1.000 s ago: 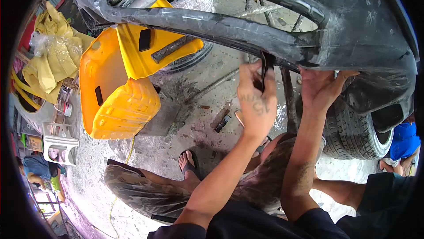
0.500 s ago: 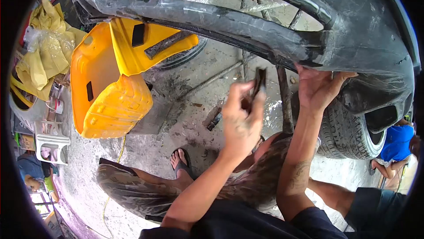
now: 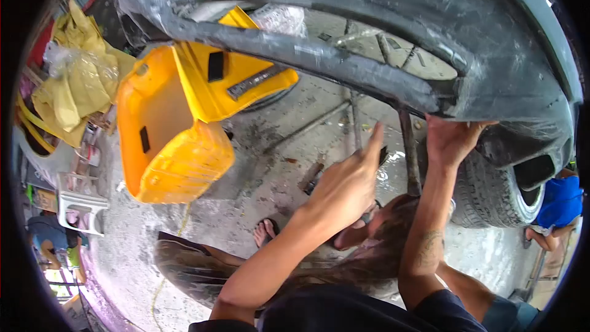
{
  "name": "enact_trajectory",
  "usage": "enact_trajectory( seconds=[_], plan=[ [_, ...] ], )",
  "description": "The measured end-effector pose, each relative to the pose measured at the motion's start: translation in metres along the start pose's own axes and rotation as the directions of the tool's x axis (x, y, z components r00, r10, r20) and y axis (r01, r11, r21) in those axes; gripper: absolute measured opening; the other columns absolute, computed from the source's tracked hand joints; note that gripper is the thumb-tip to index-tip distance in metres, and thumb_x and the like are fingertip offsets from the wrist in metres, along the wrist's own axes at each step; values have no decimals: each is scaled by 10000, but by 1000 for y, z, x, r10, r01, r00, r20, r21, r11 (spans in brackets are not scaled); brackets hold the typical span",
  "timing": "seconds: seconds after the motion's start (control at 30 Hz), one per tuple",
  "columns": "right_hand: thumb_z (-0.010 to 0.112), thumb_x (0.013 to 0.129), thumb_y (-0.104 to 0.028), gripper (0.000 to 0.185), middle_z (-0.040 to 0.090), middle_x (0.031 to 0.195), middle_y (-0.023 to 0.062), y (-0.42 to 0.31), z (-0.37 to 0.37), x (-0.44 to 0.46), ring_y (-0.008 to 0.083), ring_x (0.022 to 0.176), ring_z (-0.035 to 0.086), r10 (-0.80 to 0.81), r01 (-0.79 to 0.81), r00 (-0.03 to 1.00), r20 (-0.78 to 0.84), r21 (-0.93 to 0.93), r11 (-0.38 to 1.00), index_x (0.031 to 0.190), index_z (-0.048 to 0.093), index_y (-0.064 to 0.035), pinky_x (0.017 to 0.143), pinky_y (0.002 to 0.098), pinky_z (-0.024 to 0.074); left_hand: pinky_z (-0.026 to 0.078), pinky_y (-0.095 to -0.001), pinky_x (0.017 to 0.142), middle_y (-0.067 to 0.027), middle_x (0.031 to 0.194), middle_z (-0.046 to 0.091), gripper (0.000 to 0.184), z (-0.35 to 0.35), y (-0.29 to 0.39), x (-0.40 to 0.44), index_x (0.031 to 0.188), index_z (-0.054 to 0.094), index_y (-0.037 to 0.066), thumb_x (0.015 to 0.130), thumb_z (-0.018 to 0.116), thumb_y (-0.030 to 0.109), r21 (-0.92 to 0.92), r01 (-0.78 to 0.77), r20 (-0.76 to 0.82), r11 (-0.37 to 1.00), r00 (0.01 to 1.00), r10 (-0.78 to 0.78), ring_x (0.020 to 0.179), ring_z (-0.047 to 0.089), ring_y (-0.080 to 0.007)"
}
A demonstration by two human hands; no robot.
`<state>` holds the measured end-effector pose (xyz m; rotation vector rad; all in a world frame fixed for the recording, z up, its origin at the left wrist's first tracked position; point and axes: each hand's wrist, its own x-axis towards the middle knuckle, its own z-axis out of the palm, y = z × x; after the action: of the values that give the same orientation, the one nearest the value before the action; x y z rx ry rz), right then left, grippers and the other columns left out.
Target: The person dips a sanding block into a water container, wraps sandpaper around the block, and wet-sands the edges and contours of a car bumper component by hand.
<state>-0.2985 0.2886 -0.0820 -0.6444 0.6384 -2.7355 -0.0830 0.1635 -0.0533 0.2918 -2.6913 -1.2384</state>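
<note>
A large dark grey, scuffed car bumper (image 3: 369, 74) spans the top of the view. My left hand (image 3: 347, 187) is below its lower edge, apart from it, back of the hand up. Its index finger points upward, while the other fingers are curled round a small dark object (image 3: 383, 155), mostly hidden. My right hand (image 3: 453, 140) is palm toward me under the bumper's edge at the right, thumb stretched out to the right. Its fingertips are hidden at the edge, where it touches the bumper.
At the left stand a yellow plastic part (image 3: 184, 163), yellow cloth (image 3: 74, 92) and a white stool (image 3: 80, 203). Tires (image 3: 485, 194) are below the bumper at right. Metal bars (image 3: 408, 148) stand beneath it. Another person's arm (image 3: 467, 283) reaches in at lower right; more people are at both sides.
My left hand has come down from the bumper's edge with the dark object, and its index finger is now stretched out. My right hand has stayed at the edge. The view has shifted slightly.
</note>
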Motion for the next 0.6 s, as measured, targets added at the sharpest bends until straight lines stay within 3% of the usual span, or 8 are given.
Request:
enact_trajectory(
  seconds=[0.1, 0.13, 0.23, 0.3, 0.37, 0.4, 0.47, 0.6],
  plan=[
    [483, 1015, -560, 632, 507, 1511, 65, 4, -9, -3, 299, 1415, 436, -58, 49, 974, -221, -47, 998, 1497, 456, -152, 1128, 624, 317, 527, -386, 754, -114, 924, 687, 557, -75, -22, -51, 1401, 555, 126, 890, 762, 200, 50, 230, -257, 972, 943, -210, 811, 668, -252],
    [487, 1026, -468, 566, 520, 1490, 82, 3, -32, -7, 310, 1393, 461, -1, 8, 998, -59, 118, 993, 1483, 465, -134, 1145, 649, 303, 525, -309, 787, -54, 969, 699, 457, -116, -20, -66, 1310, 627, 82, 887, 770, 176, 71, 405, -292, 912, 882, -369, 879, 656, -149],
    [530, 1006, -481, 594, 553, 1448, 79, 3, -44, -15, 298, 1327, 520, 34, -43, 997, 66, 150, 988, 1448, 503, -86, 1122, 478, 395, 534, -305, 797, -105, 967, 713, 384, -218, -81, -110, 1230, 648, 18, 901, 746, 191, 70, 263, -500, 962, 844, -194, 884, 672, -157],
    [546, 989, -476, 590, 597, 1391, 94, 5, -51, -19, 299, 1289, 555, 48, -68, 993, 109, 192, 979, 1420, 532, -74, 1097, 489, 428, 531, -290, 815, -146, 995, 723, 353, -280, -101, -113, 1193, 660, -20, 897, 743, 152, 217, 527, -389, 822, 819, -422, 913, 682, -168],
    [548, 982, -498, 605, 597, 1384, 99, 3, -66, -22, 300, 1276, 562, 58, -66, 992, 115, 60, 996, 1416, 536, -78, 1079, 495, 448, 539, -290, 811, -89, 929, 743, 331, -319, -193, -120, 1187, 683, 5, 893, 743, 144, 403, 482, -291, 778, 874, -390, 853, 687, -157],
    [527, 979, -530, 617, 624, 1357, 114, 0, -83, -26, 343, 1226, 604, 58, -60, 994, 93, 23, 998, 1411, 526, -89, 1160, 638, 327, 539, -290, 811, -89, 929, 743, 331, -318, -213, -109, 1187, 683, 5, 893, 743, 144, 409, 474, -282, 780, 878, -386, 853, 687, -157],
    [501, 987, -550, 632, 610, 1376, 121, -2, -81, -32, 342, 1244, 591, 54, -64, 994, 93, 112, 992, 1420, 521, -89, 1152, 601, 349, 544, -324, 812, -88, 922, 748, 324, -311, -248, -87, 1177, 698, 9, 893, 734, 161, 254, 759, -72, 599, 633, -771, 870, 689, -181],
    [442, 1005, -584, 661, 576, 1418, 131, -11, -95, -37, 339, 1283, 559, 32, -54, 982, 188, 111, 992, 1445, 506, -95, 1100, 524, 429, 546, -375, 803, -87, 958, 749, 299, -288, -370, -106, 1190, 702, 17, 910, 681, 120, 621, 393, 59, 678, 839, -541, 860, 683, -196]
  ],
)
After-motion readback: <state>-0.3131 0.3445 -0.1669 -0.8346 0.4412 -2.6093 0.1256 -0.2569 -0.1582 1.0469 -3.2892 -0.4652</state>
